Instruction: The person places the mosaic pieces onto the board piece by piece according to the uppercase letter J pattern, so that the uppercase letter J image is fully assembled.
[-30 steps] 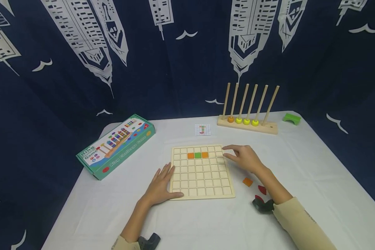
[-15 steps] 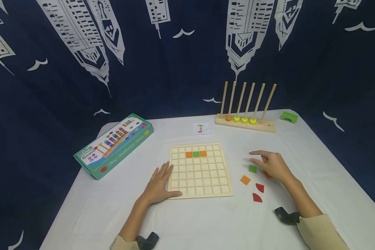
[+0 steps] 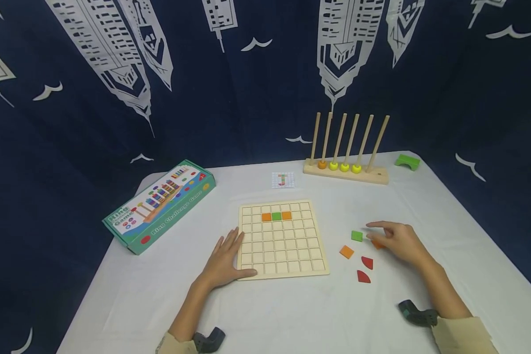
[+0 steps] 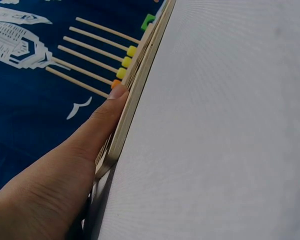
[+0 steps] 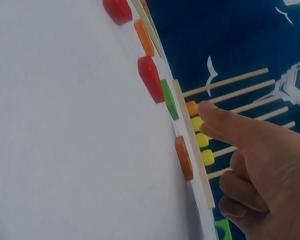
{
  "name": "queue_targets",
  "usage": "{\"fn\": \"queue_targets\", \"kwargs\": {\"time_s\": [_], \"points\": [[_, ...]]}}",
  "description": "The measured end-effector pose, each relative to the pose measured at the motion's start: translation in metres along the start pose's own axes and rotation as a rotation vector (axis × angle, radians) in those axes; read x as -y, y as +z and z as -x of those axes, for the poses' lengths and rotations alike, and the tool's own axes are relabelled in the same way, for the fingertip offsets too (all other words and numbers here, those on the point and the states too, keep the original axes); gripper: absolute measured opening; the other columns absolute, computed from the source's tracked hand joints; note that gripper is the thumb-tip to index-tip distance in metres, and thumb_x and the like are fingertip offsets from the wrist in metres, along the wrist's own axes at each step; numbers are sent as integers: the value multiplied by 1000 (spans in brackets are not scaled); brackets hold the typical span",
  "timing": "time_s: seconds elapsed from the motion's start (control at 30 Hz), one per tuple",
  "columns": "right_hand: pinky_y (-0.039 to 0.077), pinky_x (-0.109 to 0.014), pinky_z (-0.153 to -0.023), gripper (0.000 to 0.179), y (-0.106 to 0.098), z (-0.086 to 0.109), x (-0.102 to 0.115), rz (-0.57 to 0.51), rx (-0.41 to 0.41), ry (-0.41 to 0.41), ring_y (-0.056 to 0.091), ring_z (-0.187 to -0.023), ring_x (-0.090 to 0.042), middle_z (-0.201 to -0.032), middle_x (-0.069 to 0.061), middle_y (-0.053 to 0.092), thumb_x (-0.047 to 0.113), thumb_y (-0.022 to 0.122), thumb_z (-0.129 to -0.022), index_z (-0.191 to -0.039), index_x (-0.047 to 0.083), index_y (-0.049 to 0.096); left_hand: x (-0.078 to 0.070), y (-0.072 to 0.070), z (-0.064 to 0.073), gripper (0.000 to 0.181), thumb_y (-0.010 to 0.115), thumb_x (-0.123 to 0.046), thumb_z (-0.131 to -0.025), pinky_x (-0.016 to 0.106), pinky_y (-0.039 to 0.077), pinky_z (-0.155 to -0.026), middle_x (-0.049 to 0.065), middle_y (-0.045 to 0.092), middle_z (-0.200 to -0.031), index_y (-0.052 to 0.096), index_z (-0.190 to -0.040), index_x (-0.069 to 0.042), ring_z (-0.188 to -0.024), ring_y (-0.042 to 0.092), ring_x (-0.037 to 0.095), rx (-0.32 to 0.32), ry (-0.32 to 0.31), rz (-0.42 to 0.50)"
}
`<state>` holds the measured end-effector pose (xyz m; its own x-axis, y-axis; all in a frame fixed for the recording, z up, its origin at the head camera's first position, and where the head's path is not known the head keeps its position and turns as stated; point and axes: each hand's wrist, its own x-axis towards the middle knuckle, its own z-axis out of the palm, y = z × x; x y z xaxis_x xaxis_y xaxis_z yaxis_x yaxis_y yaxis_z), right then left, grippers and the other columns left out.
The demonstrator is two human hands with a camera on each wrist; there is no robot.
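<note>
My left hand (image 3: pixel 221 260) rests at the left side of a wooden grid board (image 3: pixel 285 245), its thumb on the near left corner and its fingers along the edge. Set in the board's upper part is a row of an orange, a green and an orange square tile (image 3: pixel 276 216). My right hand (image 3: pixel 404 243) hovers right of the board, thumb and index finger apart with nothing between them. Under its thumb, partly hidden, lies an orange tile (image 3: pixel 377 244). Around it are a green tile (image 3: pixel 357 236), another orange tile (image 3: pixel 346 252) and two red quarter-round pieces (image 3: pixel 364 276).
Behind the board lies a small pattern card (image 3: pixel 283 180). A peg rack (image 3: pixel 345 173) with orange and yellow beads stands at the back right, beside a green arch block (image 3: pixel 407 162). A green game box (image 3: pixel 159 205) lies at the back left.
My right hand has moved from the board's right edge away to the right and slightly nearer, uncovering the loose green tile and the red pieces. My left hand keeps its place on the board.
</note>
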<state>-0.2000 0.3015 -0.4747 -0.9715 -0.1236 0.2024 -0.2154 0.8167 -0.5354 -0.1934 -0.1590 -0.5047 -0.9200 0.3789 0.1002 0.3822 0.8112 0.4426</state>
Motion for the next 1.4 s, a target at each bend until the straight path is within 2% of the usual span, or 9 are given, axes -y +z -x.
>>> {"fn": "queue_targets", "kwargs": {"time_s": [0.27,0.4,0.57,0.83,1.07,1.3,1.4], "points": [[24,-25,-41,48,-15,9,-13,10,148,67,25,-49,-9,-52,5,29,42,75,-74,-109,9,68,-1,0,0,113,62,-75,-64,37,2,-113,9,15,-153,25,-146,-6,-140,8,19,7,-3,8],[24,-25,-41,45,-18,14,-18,10,180,60,25,-49,-10,-53,5,29,34,77,-73,-110,9,68,0,-1,0,113,61,-75,-63,37,2,-113,10,15,-153,26,-146,-6,-140,9,19,6,-3,2],[23,-25,-41,35,-16,17,-21,19,127,44,26,-49,-11,-53,4,29,21,78,-73,-104,8,69,0,-1,-1,113,62,-75,-64,37,2,-113,10,15,-152,27,-145,-6,-140,9,19,-6,2,2],[24,-25,-41,32,-11,17,-19,26,37,14,27,-49,-10,-52,5,30,21,77,-75,-102,8,69,1,0,0,113,62,-75,-63,37,2,-113,10,15,-153,27,-145,-5,-140,9,20,-8,3,9],[23,-24,-39,29,-2,7,-3,-12,-46,-83,24,-47,-6,-52,8,28,26,76,-77,-101,14,70,1,-1,1,113,63,-73,-64,37,2,-113,11,14,-153,26,-145,-4,-140,9,21,-4,6,18],[24,-24,-39,30,20,-11,35,-61,5,-137,27,-44,-8,-50,8,29,22,76,-77,-105,14,69,2,-1,1,113,63,-73,-64,36,2,-113,10,15,-152,26,-145,-5,-140,9,20,-14,8,16],[23,-21,-39,29,32,-17,50,-79,41,-171,26,-41,-6,-49,10,28,25,76,-77,-104,16,70,2,0,1,113,62,-74,-64,38,3,-113,11,15,-152,27,-145,-5,-140,10,20,-16,14,21]]}}
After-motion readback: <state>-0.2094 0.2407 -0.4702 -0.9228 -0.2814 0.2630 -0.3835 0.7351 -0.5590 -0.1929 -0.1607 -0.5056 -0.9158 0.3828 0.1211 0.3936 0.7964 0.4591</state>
